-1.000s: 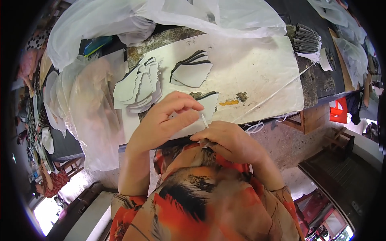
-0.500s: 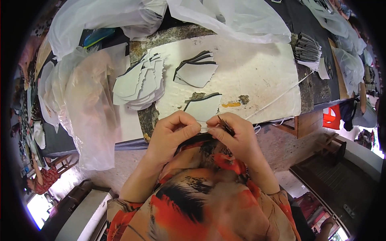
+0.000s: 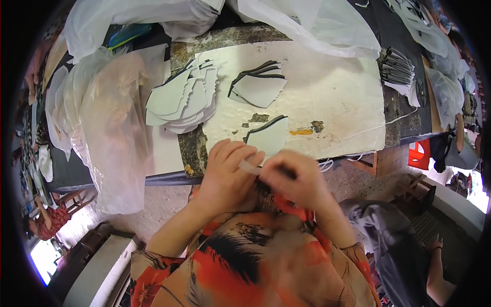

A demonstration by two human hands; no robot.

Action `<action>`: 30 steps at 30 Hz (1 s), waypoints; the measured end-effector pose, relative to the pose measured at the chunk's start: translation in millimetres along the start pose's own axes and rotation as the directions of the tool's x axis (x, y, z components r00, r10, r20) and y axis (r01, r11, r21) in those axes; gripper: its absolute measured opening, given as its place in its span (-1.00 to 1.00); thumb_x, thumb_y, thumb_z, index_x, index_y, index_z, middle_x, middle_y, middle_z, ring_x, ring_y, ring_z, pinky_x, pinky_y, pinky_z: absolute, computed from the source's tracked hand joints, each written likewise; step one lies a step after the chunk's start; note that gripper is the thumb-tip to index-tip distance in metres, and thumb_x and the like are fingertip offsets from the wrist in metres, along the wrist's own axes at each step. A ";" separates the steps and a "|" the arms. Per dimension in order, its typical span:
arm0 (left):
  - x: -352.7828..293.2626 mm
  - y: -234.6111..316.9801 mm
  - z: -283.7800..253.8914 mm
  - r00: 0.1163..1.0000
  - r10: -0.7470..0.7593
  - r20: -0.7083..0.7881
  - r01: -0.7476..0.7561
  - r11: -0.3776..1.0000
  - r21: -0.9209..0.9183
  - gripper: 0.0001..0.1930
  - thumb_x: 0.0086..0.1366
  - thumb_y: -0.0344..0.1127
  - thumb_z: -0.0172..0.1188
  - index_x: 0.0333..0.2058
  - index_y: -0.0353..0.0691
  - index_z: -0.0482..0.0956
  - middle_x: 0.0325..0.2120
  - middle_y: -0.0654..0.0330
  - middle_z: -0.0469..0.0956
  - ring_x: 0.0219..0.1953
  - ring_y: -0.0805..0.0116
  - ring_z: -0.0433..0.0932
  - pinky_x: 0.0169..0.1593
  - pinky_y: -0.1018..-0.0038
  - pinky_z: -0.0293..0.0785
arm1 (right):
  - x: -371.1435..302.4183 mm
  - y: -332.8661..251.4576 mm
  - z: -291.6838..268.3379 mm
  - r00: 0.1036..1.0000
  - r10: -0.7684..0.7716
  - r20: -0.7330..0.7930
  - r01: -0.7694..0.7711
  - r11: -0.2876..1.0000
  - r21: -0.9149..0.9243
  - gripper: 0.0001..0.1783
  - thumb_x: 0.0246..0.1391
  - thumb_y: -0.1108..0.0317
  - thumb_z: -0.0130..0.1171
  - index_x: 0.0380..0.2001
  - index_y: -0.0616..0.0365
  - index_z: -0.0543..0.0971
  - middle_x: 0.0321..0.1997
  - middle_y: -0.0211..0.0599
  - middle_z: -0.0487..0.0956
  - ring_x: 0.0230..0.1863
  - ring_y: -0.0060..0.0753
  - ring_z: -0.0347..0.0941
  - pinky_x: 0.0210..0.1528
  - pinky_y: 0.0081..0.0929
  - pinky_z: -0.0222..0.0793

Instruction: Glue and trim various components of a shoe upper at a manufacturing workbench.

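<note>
Head view, clock centre: the spot where the two hands meet, with twelve o'clock pointing away from the wearer.
Left hand: left hand [image 3: 227, 174] just on the nine o'clock side, back upward, fingers bent; a pale strip [image 3: 248, 167] lies against them, though whether they grip it cannot be told.
Right hand: right hand [image 3: 299, 179] on the three o'clock side, motion-blurred, fingers curled toward the strip's near end; the grasp cannot be told, and a dark patch inside the palm is too blurred to name.
Pale strip: short and slightly bent, between the two hands, at the near edge of the bench [image 3: 82, 176].
Single panel: flat white panel [image 3: 268, 138] with a black-bound curved edge, just beyond the hands at twelve.
Small fan: several overlapping black-edged panels [image 3: 260, 88], farther out at twelve.
Large stack: white panels with jagged edges [image 3: 179, 105], spread toward half past ten.
Work sheet: worn off-white sheet [image 3: 342, 92] under the single panel and the small fan.
Bundle: tightly packed dark-edged pieces [image 3: 398, 69] near two.
Plastic bag: translucent, draped bag [image 3: 115, 133] between nine and ten, hanging over the bench edge.
Co-worker: a person's dark trousers [image 3: 388, 240] at four.
</note>
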State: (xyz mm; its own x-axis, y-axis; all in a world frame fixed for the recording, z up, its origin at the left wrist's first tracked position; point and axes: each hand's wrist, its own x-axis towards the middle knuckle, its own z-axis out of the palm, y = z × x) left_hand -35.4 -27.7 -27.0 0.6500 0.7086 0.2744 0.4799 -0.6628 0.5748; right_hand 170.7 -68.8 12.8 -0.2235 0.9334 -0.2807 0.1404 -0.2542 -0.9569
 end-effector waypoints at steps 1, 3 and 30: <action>-1.4 4.3 0.1 0.999 -0.007 0.043 0.007 1.000 -0.002 -0.67 0.13 -0.37 0.37 -0.08 -0.18 0.67 -0.07 0.17 0.58 0.02 0.07 0.50 0.14 0.11 0.39 | 4.0 -1.2 -5.8 0.972 0.187 -0.142 -0.188 0.982 0.010 -0.91 0.14 0.45 0.34 -0.29 0.17 0.64 -0.40 -0.44 0.61 -0.37 -0.62 0.45 -0.26 -0.55 0.40; -2.6 6.2 3.3 1.000 -0.025 0.009 0.025 0.999 -0.026 -0.65 0.13 -0.37 0.38 -0.07 -0.18 0.67 -0.09 0.17 0.58 0.02 0.07 0.49 0.16 0.07 0.37 | 12.9 2.3 -13.9 0.972 0.157 -0.176 -0.162 0.987 -0.017 -0.90 0.16 0.42 0.32 -0.29 0.21 0.63 -0.42 -0.46 0.60 -0.38 -0.66 0.42 -0.28 -0.57 0.38; -8.6 8.6 8.2 0.997 -0.078 -0.009 0.078 0.997 0.010 -0.59 0.15 -0.38 0.36 0.02 -0.16 0.64 -0.01 0.16 0.51 0.09 0.09 0.45 0.27 0.00 0.30 | 56.5 6.7 -11.6 0.978 0.033 -0.205 -0.106 0.928 -0.358 -0.76 0.13 0.31 0.23 -0.34 0.34 0.57 -0.49 -0.13 0.56 -0.48 -0.39 0.41 -0.34 -0.42 0.40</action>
State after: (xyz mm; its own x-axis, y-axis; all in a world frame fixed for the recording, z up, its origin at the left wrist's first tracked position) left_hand -32.1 -41.5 -30.7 0.6052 0.7604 0.2357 0.5348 -0.6077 0.5871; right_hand 170.1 -14.9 -8.7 -0.0168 0.9566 -0.2909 0.4989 -0.2442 -0.8316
